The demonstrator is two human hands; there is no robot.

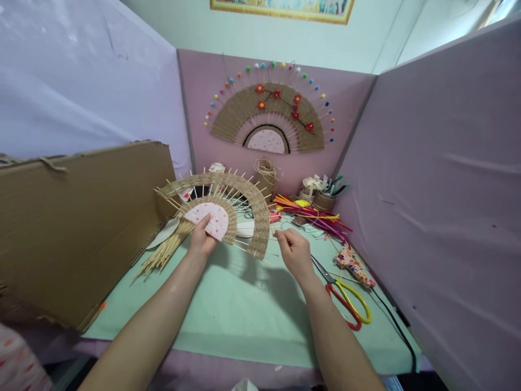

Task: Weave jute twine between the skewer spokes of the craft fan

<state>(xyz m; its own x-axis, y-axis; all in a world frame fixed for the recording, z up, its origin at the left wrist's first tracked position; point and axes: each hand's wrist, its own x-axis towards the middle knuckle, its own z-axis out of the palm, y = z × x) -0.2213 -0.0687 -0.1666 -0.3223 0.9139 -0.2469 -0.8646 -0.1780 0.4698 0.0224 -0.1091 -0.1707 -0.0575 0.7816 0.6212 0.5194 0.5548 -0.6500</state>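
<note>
My left hand (202, 240) is closed on a half-round woven fan (260, 212), with the thumb over its pink spotted centre (217, 220). Thin sticks radiate from that centre through an inner woven ring and a wider outer band, and their tips poke out past the rim. Just off the fan's right edge, my right hand (293, 251) is closed in a pinch near the stick tips. Whatever lies between its fingertips is too small to make out. The fan is held tilted above the green tabletop (236, 309).
Scissors (331, 280) and a flower-patterned glue gun (352, 265) with a black cord lie at right. Behind are colourful pipe cleaners (313, 216), a twine roll (265, 179) and a pen holder (324, 201). Sticks (166, 250) and cardboard (81, 228) are left. A finished fan (232, 111) hangs behind.
</note>
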